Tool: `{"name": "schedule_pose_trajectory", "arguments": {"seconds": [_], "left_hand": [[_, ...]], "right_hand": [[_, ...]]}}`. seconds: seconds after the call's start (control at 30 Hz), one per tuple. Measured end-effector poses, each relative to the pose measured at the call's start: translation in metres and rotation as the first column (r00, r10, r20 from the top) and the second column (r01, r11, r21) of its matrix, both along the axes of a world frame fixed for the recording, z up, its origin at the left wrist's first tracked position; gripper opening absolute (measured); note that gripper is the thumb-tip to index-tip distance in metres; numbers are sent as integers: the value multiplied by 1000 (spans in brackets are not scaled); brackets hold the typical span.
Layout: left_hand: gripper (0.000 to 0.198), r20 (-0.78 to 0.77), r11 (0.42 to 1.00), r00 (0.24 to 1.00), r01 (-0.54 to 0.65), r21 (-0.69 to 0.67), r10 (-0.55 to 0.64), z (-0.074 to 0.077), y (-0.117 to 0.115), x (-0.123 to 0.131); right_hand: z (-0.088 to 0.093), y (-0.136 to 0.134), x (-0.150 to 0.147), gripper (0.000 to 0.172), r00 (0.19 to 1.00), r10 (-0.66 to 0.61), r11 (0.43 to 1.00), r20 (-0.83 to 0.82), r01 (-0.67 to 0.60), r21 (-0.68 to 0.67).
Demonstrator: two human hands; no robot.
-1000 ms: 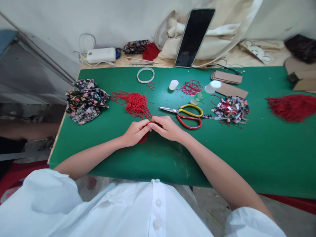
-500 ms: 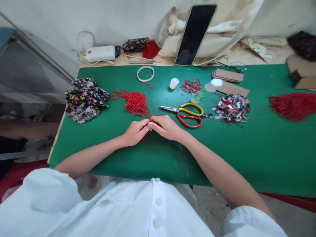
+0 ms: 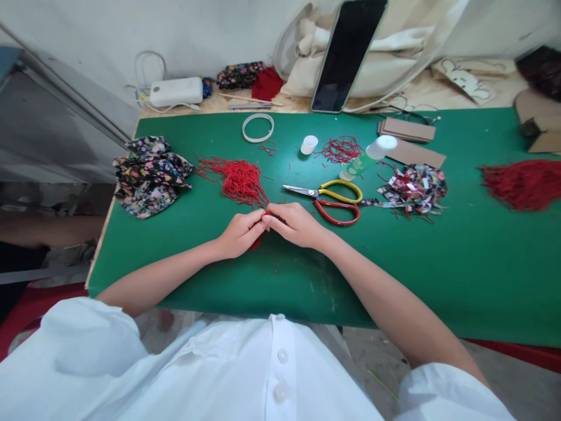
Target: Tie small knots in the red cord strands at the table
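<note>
My left hand (image 3: 241, 235) and my right hand (image 3: 294, 224) meet over the green mat, thumbs and fingertips pinched together on a small piece of red yarn (image 3: 266, 215). Most of that piece is hidden by my fingers. Below them a small bunch of red yarn (image 3: 255, 243) hangs or lies, with a loose strand trailing. Just beyond my fingers rests a tangled pile of red yarn (image 3: 242, 180). Scissors (image 3: 314, 193) with one yellow and one red handle lie beside my right hand, blades pointing left.
Floral fabric (image 3: 151, 175) lies at the left. A roll of tape (image 3: 258, 127), white cap (image 3: 309, 144), glue bottle (image 3: 368, 156), fabric scraps (image 3: 414, 190) and cardboard strips (image 3: 407, 131) sit farther back. More red yarn (image 3: 521, 185) lies right. A phone (image 3: 349, 55) leans at the back.
Almost nothing differs. The view has shifted very slightly; both hands keep the same pinch on the red yarn.
</note>
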State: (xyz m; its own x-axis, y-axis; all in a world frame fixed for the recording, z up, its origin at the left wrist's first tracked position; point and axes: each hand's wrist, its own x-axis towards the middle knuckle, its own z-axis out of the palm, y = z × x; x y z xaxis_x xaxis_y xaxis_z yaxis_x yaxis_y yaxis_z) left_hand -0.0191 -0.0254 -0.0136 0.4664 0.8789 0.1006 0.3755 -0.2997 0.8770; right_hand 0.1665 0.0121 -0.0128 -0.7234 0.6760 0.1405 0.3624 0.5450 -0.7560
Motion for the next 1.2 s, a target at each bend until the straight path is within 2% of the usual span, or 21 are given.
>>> {"name": "schedule_pose_trajectory", "arguments": {"seconds": [0.53, 0.83, 1.2], "left_hand": [[26, 10, 1000, 1000, 2, 15, -2, 0, 0, 0], [26, -16, 999, 1000, 0, -42, -1, 1, -1, 0], [37, 8, 997, 1000, 2, -71, -2, 0, -1, 0]], "right_hand": [[-1, -1, -1, 38, 1000, 6, 1000, 11, -6, 30], [-5, 1, 1, 47, 999, 2, 998, -42, 0, 66], [-10, 2, 1, 50, 998, -10, 994, -58, 16, 107]]}}
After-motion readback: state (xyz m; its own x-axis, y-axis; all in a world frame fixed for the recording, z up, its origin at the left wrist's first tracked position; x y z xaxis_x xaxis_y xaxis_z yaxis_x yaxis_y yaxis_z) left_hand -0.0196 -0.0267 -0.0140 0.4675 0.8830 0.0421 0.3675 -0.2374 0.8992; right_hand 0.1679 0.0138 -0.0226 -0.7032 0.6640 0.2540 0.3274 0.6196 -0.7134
